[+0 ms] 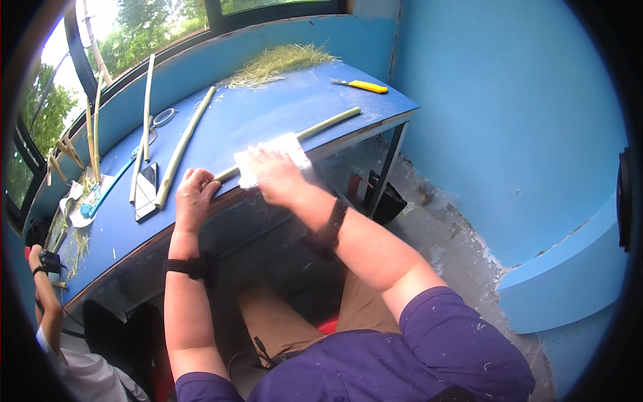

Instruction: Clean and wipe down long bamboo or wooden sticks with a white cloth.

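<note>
Stick (333,122) in play, pale green, slanting along the near edge of the blue table (261,114), and both bare hands are at it. Closest in, brown trousers (271,313) and a purple shirt (321,368) sit below that edge, a black strap (182,266) round the left wrist. Left hand (193,195): drawn in narrow, thumb and fingertips pinching the stick's left end. Right hand (273,173): palm down, closed over a white cloth (296,149) that covers the stick's middle; how tight that hold is, I cannot tell. Out past the cloth, the stick's bare right end points toward the table's corner. Away left, another person's arm (47,295) comes up beside the table. Further in, a phone (146,194) lies just beside the lower end of a long pole (184,147), with a roll of tape (164,117) beyond. Across to the right, a yellow cutter (367,86), blade pointing left, well apart from the hands! Up at the back, a heap of straw (278,65) spreads below the windows (161,27), green trees outside.
</note>
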Demonstrator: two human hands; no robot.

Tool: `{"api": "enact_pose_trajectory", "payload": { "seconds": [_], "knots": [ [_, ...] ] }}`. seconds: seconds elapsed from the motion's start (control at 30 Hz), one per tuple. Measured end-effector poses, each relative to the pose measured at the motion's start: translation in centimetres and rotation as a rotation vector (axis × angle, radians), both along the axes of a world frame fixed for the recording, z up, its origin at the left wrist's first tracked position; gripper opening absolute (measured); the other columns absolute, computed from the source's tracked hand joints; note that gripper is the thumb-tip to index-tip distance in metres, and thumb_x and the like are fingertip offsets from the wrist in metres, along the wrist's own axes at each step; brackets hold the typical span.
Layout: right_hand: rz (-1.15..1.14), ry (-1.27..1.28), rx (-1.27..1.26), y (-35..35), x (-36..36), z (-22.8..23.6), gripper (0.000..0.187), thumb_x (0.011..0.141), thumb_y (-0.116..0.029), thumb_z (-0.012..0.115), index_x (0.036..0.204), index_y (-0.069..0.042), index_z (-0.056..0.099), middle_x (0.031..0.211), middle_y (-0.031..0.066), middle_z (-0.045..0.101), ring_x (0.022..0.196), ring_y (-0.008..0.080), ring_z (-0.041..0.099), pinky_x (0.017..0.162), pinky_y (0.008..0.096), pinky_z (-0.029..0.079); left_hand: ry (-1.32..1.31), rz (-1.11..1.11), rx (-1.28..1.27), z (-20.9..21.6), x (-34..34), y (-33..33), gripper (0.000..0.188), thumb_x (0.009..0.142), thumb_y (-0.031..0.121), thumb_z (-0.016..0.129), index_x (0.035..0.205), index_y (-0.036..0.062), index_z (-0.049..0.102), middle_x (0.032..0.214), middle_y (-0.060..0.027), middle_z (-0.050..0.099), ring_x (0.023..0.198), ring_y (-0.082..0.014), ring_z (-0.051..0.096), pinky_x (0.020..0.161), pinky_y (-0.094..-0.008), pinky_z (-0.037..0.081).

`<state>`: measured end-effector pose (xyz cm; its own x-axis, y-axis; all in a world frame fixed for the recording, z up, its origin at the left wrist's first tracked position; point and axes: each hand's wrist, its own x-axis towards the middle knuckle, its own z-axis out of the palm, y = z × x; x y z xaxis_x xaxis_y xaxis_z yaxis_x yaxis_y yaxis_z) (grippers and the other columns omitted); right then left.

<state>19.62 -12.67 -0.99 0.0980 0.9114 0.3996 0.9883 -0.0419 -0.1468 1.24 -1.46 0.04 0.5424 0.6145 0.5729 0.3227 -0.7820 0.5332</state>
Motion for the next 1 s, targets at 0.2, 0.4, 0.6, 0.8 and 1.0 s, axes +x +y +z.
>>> {"api": "enact_pose_trajectory", "payload": {
  "seconds": [0.2,0.4,0.6,0.8,1.0],
  "knots": [
    [-0.240,-0.076,0.045,-1.0,11.5,-1.0,0.056,0.083,-0.014,0.050,0.138,-0.004,0.042,0.144,0.0113,0.042,0.135,0.0278,0.037,0.109,0.0463,0.030,0.015,0.008,0.010,0.3,0.4,0.1,0.007,0.079,0.005,0.067,0.082,0.0001,0.062,0.078,-0.0081,0.053,0.069,-0.0202,0.056,0.065,-0.0311,0.045],
    [-0.356,0.032,0.024,-2.8,22.2,0.2,0.053,0.081,-0.004,0.049,0.134,-0.004,0.048,0.141,0.0142,0.045,0.134,0.0274,0.038,0.111,0.0363,0.030,0.047,0.057,0.082,0.1,0.7,0.5,0.007,0.083,0.007,0.065,0.083,0.0003,0.064,0.078,-0.0082,0.053,0.068,-0.0206,0.055,0.064,-0.0314,0.044],
    [-0.454,0.152,-0.073,-3.2,22.6,2.3,0.050,0.084,-0.005,0.047,0.134,-0.004,0.047,0.138,0.0134,0.048,0.130,0.0288,0.043,0.108,0.0373,0.035,0.030,0.132,0.079,0.0,1.3,0.2,0.007,0.084,0.009,0.065,0.085,0.0027,0.065,0.077,-0.0083,0.052,0.067,-0.0213,0.055,0.064,-0.0322,0.044],
    [-0.499,0.075,-0.032,-3.7,19.4,2.2,0.048,0.084,-0.007,0.047,0.133,-0.006,0.049,0.136,0.0160,0.049,0.127,0.0320,0.046,0.107,0.0394,0.037,0.043,0.164,0.123,-0.3,1.3,0.3,0.009,0.084,0.012,0.066,0.086,0.0040,0.066,0.078,-0.0091,0.053,0.070,-0.0239,0.057,0.065,-0.0339,0.045],
    [-0.356,-0.110,0.156,-1.2,13.4,-0.8,0.047,0.082,-0.008,0.049,0.129,0.001,0.050,0.134,0.0171,0.051,0.126,0.0358,0.045,0.105,0.0416,0.037,0.045,0.168,0.154,-0.4,1.3,0.1,0.012,0.081,0.015,0.069,0.086,0.0050,0.068,0.081,-0.0097,0.055,0.073,-0.0259,0.059,0.067,-0.0360,0.046]
  ]
}}
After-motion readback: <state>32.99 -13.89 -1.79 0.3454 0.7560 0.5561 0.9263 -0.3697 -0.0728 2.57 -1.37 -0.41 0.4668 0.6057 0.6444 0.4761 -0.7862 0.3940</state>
